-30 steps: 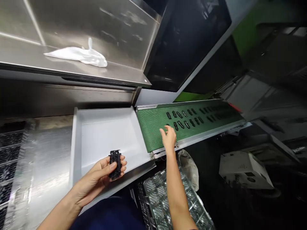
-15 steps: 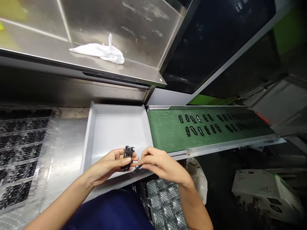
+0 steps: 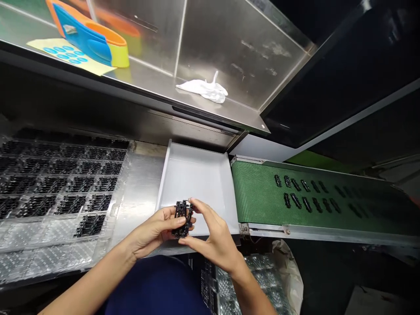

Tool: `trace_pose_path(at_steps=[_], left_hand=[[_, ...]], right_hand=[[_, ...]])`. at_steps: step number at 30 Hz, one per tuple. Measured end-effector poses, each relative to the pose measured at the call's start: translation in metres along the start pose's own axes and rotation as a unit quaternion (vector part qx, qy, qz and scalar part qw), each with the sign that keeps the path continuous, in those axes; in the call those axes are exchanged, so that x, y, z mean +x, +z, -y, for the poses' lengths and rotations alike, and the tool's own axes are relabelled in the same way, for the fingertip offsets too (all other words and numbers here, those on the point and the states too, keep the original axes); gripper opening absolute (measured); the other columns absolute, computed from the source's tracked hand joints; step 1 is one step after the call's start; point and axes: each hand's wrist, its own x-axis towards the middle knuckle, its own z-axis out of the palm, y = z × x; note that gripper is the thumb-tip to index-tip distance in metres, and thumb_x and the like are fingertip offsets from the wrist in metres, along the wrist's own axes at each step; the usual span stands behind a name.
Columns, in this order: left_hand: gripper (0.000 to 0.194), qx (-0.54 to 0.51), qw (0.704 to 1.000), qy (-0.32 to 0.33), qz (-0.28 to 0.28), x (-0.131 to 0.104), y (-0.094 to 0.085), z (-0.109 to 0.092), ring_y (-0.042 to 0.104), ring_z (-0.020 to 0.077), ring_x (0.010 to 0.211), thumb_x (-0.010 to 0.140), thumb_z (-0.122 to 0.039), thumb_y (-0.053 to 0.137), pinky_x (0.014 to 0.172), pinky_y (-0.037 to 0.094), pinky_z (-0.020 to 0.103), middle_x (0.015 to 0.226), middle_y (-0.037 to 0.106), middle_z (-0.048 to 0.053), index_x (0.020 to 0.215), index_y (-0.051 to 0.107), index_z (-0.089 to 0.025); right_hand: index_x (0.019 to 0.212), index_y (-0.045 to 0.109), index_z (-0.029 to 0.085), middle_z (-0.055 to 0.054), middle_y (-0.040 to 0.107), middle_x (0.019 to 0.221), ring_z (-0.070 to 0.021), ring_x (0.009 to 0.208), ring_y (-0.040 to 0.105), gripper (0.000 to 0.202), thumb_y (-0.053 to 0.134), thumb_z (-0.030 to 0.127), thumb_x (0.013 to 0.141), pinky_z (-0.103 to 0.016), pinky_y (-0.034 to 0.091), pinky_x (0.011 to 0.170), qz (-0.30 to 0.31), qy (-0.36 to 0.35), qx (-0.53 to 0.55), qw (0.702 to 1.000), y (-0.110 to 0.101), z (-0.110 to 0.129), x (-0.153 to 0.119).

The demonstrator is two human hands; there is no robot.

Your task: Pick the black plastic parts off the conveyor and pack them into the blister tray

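1. Black parts [image 3: 181,213]: a small bunch, located in the left hand [image 3: 154,232], above the near edge of the white tray.
2. Left grip: closed on the bunch. The thumb lies across the front, with fingers behind. This hold probably keeps the parts aligned and leaves both ends accessible.
3. Right grip: the right hand [image 3: 218,238] spans the bunch's right side, fingertip at the upper end, thumb at the lower. It appears closed lengthwise on the outermost part, likely to keep it level with its neighbours.
4. Appearance: the parts are narrow, dark and slotted, with small projections at the ends. They stand side by side, nearly upright. Overlap prevents an exact count.
5. Directly beyond the grip: the white tray [image 3: 200,175], shallow and walled. Its position, bridging bench and belt, would suit catching a dropped part.
6. Left of the grip: a clear tray [image 3: 59,239] with pockets, many holding bunches of similar parts. The pockets presumably keep the bunches separate.
7. Right of the grip, beyond the white tray: a green belt [image 3: 251,197] carrying loose parts [image 3: 296,200] in two rows, spacing that should make single pickup easy.
8. Farthest, above the grip: a metal shelf [image 3: 147,81] bearing a crumpled white item [image 3: 205,90].
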Motion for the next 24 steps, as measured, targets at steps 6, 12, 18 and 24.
trace_pose_path(at_steps=[6,12,18,24], left_hand=[[0.023,0.040,0.999,0.001,0.035,-0.011,-0.012,-0.003,0.062,0.0166,0.072,0.069,-0.028,0.083,0.068,0.048,0.022,0.083,0.071,0.005,0.088,0.075,-0.018],[0.027,0.048,0.998,0.002,0.045,-0.010,-0.009,-0.001,0.064,0.0204,0.082,0.072,-0.027,0.081,0.073,0.049,0.025,0.092,0.073,0.006,0.097,0.074,-0.019],[0.035,0.059,0.995,-0.013,0.084,0.005,0.008,0.003,0.066,0.0256,0.093,0.073,-0.031,0.080,0.081,0.049,0.030,0.101,0.074,0.007,0.106,0.073,-0.022],[0.035,0.059,0.995,-0.035,0.069,0.030,0.034,0.012,0.066,0.0234,0.089,0.071,-0.036,0.082,0.078,0.048,0.027,0.095,0.074,0.007,0.101,0.074,-0.020]], right_hand=[[0.153,0.015,0.032,-0.008,0.049,0.145,-0.0230,0.133,0.048,0.102,0.080,0.022,0.075,-0.040,0.043,0.111,0.045,-0.005,-0.026,0.999,0.000,0.009,0.007],[0.152,0.015,0.030,-0.008,0.052,0.140,-0.0218,0.128,0.052,0.101,0.078,0.018,0.074,-0.038,0.045,0.108,0.032,0.012,0.012,0.999,0.003,0.006,0.005],[0.149,0.022,0.025,-0.008,0.053,0.133,-0.0209,0.123,0.054,0.102,0.075,0.010,0.064,-0.035,0.046,0.107,0.004,0.000,0.011,1.000,-0.007,-0.004,-0.007],[0.149,0.022,0.024,-0.010,0.053,0.137,-0.0213,0.126,0.053,0.098,0.076,0.011,0.068,-0.035,0.046,0.107,-0.031,0.021,-0.027,0.999,-0.030,-0.015,-0.025]])
